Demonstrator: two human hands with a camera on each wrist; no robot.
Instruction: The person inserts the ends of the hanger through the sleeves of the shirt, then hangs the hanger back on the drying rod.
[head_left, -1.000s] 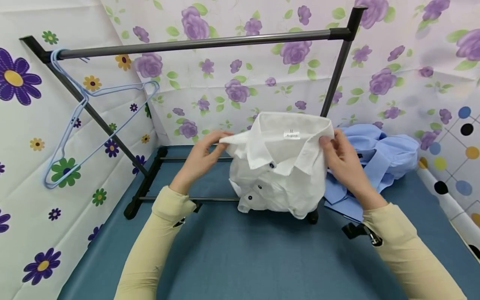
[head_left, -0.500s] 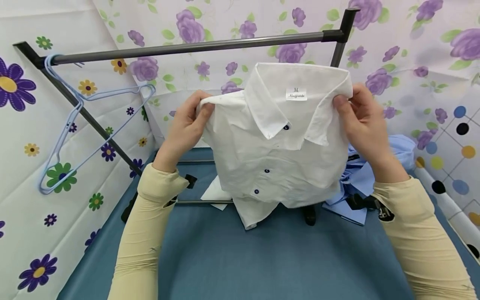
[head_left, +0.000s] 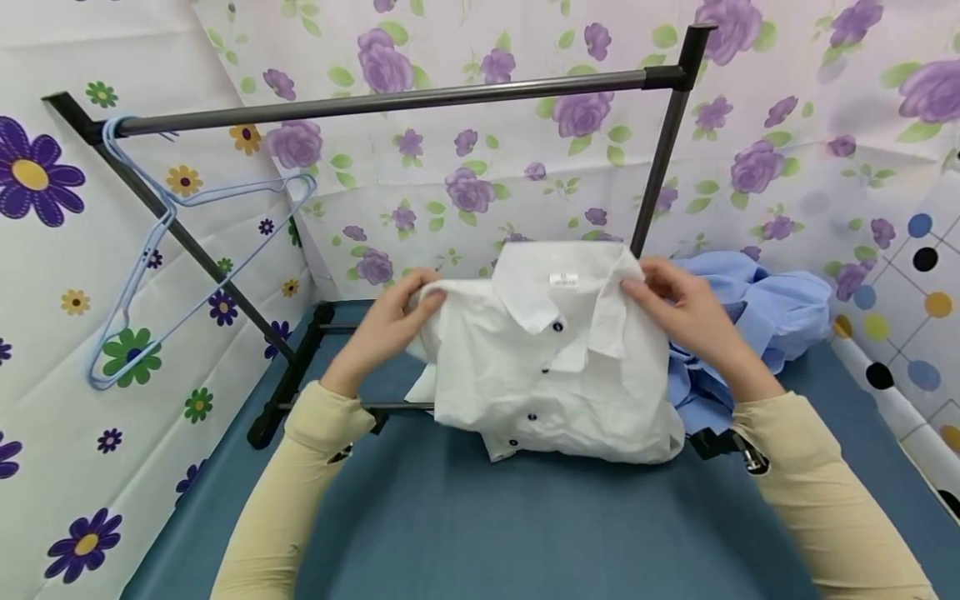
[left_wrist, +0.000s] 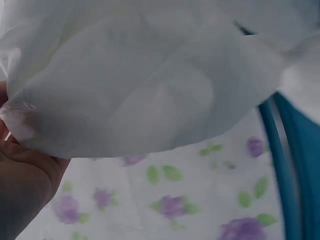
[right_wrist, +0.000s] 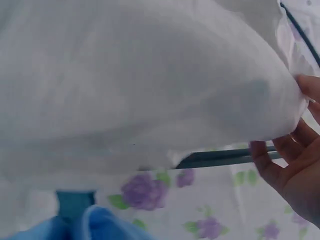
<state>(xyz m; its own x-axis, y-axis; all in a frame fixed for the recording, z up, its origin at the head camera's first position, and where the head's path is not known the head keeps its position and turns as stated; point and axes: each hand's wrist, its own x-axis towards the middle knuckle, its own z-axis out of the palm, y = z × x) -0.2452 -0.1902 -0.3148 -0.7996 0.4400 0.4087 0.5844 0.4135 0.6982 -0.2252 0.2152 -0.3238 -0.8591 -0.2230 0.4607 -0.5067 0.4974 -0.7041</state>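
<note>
A white button-up shirt (head_left: 555,392) with dark buttons and a collar label hangs between my two hands, its lower part bunched near the table. My left hand (head_left: 390,325) pinches the shoulder at the left between thumb and fingers. At the other side, beside the collar, my right hand (head_left: 686,317) grips the shirt with its thumb in front. In the left wrist view the white cloth (left_wrist: 150,90) covers most of the picture and hides part of the fingers. The right wrist view shows fingers (right_wrist: 295,145) at the cloth's edge.
Behind the shirt stands a dark metal rack (head_left: 390,102) on a blue-green table (head_left: 555,533). Light blue hangers (head_left: 161,225) hang at the left end of its bar. A crumpled light blue shirt (head_left: 787,308) lies at the right. Flower-printed sheets (head_left: 468,196) form the backdrop.
Both hands first raised the white shirt and spread it wider, then lowered it toward the table. The grip on each side stays. The rack and hangers have not moved.
</note>
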